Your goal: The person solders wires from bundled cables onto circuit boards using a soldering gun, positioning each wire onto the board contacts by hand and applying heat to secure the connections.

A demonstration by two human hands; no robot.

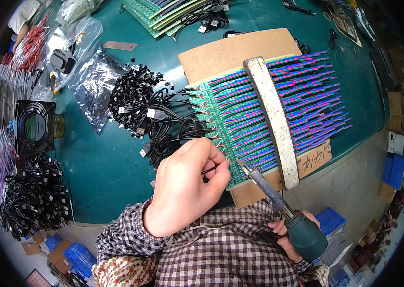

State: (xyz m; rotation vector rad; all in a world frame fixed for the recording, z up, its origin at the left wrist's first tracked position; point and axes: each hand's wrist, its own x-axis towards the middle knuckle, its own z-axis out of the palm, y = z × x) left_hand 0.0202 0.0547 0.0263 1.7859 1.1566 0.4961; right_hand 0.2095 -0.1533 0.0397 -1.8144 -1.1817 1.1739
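My left hand [190, 179] is closed in a pinch on a thin black cable [210, 168], its tip held near the left edge of a green circuit board panel [218, 112]. My right hand [290, 239] grips a soldering iron [302, 234] by its dark green handle; the metal tip lies at the board's lower part, just right of my left fingers. Rows of blue, red and black wires [314, 107] run rightward from the panel. Across them lies a pale worn bar [273, 119]. Black USB cables [173, 126] lead from the panel's left edge.
Brown cardboard [240, 50] lies under the panel on the green table [111, 191]. To the left are a pile of small black connectors [132, 93], a clear plastic bag [94, 79], a black fan [34, 127] and a heap of black cables [34, 198]. More boards [163, 16] are stacked at the far side.
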